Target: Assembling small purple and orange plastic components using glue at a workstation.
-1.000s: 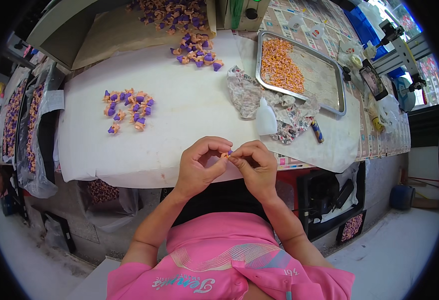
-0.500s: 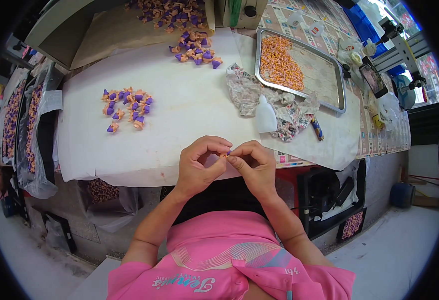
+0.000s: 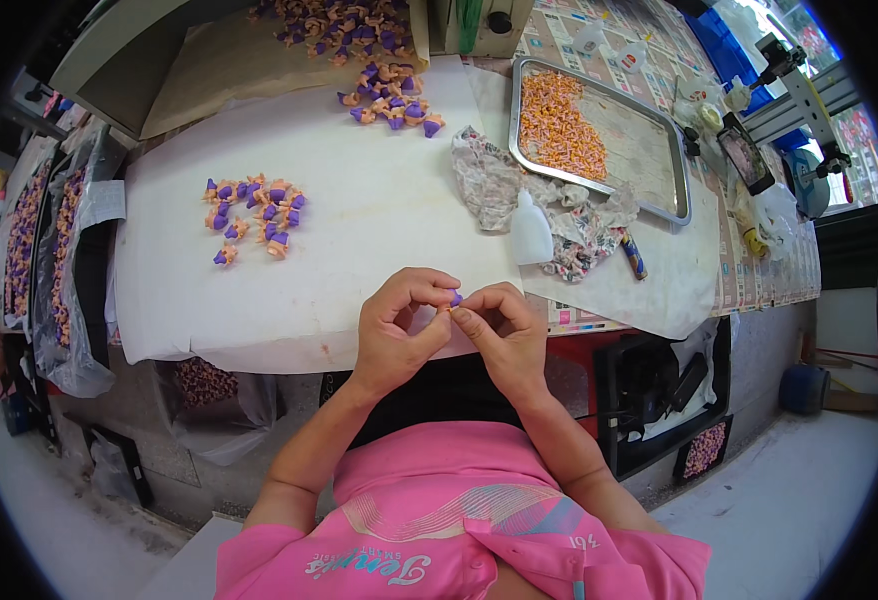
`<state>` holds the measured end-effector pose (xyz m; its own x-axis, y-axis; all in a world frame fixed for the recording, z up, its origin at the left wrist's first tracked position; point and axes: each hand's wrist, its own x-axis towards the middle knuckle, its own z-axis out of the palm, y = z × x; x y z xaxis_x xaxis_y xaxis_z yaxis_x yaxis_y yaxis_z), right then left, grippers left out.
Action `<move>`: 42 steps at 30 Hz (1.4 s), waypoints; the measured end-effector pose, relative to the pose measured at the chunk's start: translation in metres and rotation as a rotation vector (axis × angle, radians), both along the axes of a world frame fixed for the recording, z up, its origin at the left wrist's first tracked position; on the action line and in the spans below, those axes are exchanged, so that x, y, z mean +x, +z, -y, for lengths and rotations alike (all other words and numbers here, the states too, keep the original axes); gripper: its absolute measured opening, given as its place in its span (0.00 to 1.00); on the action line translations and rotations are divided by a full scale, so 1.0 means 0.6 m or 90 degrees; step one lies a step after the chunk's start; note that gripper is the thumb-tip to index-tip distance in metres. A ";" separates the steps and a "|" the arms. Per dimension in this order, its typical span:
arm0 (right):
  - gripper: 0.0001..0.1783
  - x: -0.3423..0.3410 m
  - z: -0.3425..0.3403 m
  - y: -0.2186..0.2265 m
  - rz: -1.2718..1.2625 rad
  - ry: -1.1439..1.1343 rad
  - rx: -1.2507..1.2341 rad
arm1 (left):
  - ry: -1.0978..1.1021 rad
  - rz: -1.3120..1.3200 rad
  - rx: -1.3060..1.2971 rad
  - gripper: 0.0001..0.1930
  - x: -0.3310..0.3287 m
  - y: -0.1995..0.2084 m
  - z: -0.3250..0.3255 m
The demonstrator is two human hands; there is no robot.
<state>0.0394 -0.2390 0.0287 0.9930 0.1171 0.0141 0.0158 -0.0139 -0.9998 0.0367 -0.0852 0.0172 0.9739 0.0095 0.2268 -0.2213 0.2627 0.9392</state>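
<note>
Between my two hands, close to the front edge of the papered table, is a small purple and peach toy figure. My left hand pinches it from the left with thumb and fingertips. From the other side my right hand grips it, thumb and forefinger pressed together; fingers hide much of the piece. Farther left on the white paper lies a loose group of similar purple and peach figures. Another pile spreads at the back. A white squeeze bottle stands right of my hands on crumpled cloth.
A metal tray holding many small orange pieces sits at the back right. Near it lie a patterned cloth and a dark blue tube. A phone is mounted on a stand farther right. Plastic-lined trays stand left.
The small figure has turned slightly in my fingertips, and more of its purple part shows. My hands have barely moved.
</note>
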 end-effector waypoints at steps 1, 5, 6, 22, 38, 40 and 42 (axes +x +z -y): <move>0.05 0.000 0.000 0.000 -0.011 0.001 0.012 | 0.000 -0.001 0.000 0.13 0.000 0.000 -0.001; 0.05 0.002 0.001 0.001 -0.030 0.013 0.046 | -0.015 -0.001 0.004 0.12 0.002 0.001 -0.005; 0.05 0.003 0.001 0.001 -0.030 0.013 0.046 | -0.022 -0.004 0.006 0.12 0.001 0.001 -0.006; 0.05 -0.002 0.007 0.007 -0.026 0.024 0.064 | -0.025 -0.052 -0.043 0.12 -0.003 0.002 0.002; 0.07 0.001 0.009 -0.005 0.009 0.046 0.041 | -0.040 -0.026 -0.033 0.10 0.000 -0.004 0.003; 0.07 0.006 0.009 -0.007 0.016 0.051 0.049 | -0.039 -0.035 -0.059 0.10 0.000 -0.003 0.005; 0.07 0.009 0.011 -0.005 0.021 0.058 0.057 | -0.040 -0.040 -0.061 0.11 -0.002 -0.004 0.006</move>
<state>0.0445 -0.2459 0.0256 0.9772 0.2031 0.0614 0.0463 0.0781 -0.9959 0.0353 -0.0890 0.0150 0.9856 -0.0326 0.1658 -0.1428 0.3634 0.9206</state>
